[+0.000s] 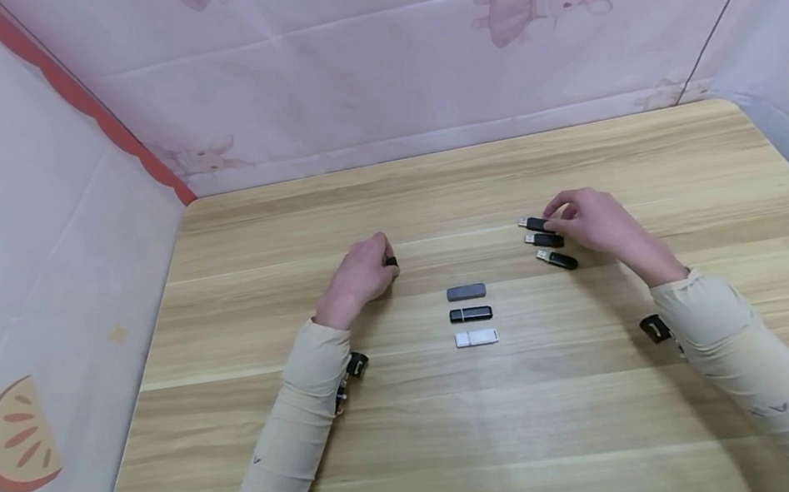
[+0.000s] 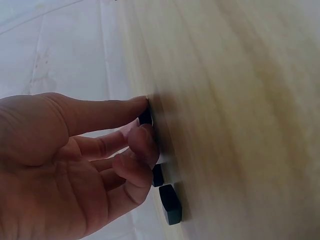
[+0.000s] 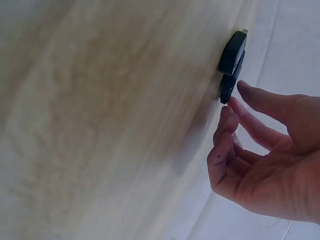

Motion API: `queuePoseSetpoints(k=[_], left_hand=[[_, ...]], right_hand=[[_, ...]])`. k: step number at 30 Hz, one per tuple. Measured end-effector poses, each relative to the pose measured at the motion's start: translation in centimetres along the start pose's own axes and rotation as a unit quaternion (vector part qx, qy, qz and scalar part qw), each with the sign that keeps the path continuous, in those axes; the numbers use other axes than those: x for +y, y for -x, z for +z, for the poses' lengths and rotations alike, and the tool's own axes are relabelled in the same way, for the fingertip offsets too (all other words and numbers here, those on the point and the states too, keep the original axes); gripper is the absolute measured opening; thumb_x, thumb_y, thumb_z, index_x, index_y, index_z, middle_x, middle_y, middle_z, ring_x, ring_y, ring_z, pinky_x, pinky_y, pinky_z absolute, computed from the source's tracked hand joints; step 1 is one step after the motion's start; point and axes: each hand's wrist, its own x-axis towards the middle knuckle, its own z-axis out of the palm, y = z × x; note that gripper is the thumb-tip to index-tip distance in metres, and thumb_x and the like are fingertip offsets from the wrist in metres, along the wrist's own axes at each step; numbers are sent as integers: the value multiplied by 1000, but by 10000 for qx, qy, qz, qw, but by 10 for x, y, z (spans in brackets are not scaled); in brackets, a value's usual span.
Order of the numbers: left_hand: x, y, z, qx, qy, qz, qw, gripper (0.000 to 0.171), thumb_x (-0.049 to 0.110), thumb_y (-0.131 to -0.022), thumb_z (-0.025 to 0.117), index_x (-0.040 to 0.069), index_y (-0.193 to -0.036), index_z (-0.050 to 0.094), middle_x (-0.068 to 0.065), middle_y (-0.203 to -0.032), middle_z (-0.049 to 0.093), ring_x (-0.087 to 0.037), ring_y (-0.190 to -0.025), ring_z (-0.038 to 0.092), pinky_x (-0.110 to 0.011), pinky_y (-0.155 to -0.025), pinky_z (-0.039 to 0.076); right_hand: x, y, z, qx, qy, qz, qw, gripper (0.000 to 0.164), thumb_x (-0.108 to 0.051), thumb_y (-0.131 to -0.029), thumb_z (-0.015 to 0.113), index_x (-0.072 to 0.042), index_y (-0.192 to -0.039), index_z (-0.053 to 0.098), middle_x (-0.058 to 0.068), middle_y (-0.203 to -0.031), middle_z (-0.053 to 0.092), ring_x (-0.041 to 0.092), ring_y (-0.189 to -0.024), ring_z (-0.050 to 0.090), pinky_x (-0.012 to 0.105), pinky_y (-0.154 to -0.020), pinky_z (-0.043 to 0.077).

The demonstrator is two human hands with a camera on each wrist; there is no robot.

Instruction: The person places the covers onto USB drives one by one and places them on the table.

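My left hand (image 1: pixel 360 272) pinches a small black USB cap (image 2: pixel 145 116) between thumb and fingers, close to the table. Beside it on the table stand two more dark caps (image 2: pixel 170 204), covered by that hand in the head view. Over on the right, my right hand (image 1: pixel 591 220) has thumb and fingertips at the rear end of a black USB stick (image 1: pixel 534 224), its metal plug bare and facing left. Two similar black sticks, a middle one (image 1: pixel 543 240) and a nearer one (image 1: pixel 557 259), lie just in front of it, plugs also bare.
Between the hands three capped USB sticks form a column: grey (image 1: pixel 466 292), black (image 1: pixel 471 314) and white (image 1: pixel 476 338). They lie on a wood-grain table (image 1: pixel 484 452). Printed cloth hangs behind the table's far edge and along its left side.
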Motion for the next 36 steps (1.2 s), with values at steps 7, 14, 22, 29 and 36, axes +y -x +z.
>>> queuePoseSetpoints(k=[7,14,22,29,36], left_hand=[[0,0,0,16,-85,-2,10000,18,13,-103,65,2,-117,61,-14,-113,70,-25,-97,61,-40,-93,54],[0,1,1,-22,-146,-79,9999,21,17,-103,67,4,-119,62,-11,-108,68,-24,-95,61,-40,-91,53],[-1,2,3,-80,-138,-258,9995,23,25,-101,72,8,-116,66,-7,-105,70,-21,-89,61,-35,-81,50],[-1,2,2,-132,219,-216,9994,23,26,-100,74,9,-114,67,-7,-104,72,-19,-91,63,-33,-82,51],[-1,1,-1,-298,1295,139,9910,22,15,-95,78,3,-111,69,-10,-94,75,-18,-75,68,-24,-65,53]], right_hand=[[1,-1,3,63,58,-23,10000,34,-26,-104,67,-1,-127,70,28,-115,75,42,-106,67,56,-92,49],[1,-3,5,154,167,-154,9996,33,-23,-103,67,0,-125,72,26,-111,76,37,-98,68,51,-88,49],[0,-4,4,168,152,-239,9995,33,-21,-100,71,3,-122,73,26,-108,76,32,-91,66,43,-82,47],[0,-4,4,166,122,-328,9993,31,-15,-98,72,7,-119,72,28,-107,75,34,-89,66,41,-79,46],[-3,-2,3,208,106,-332,9992,34,-20,-100,71,5,-121,73,26,-109,76,29,-85,66,37,-75,45]])
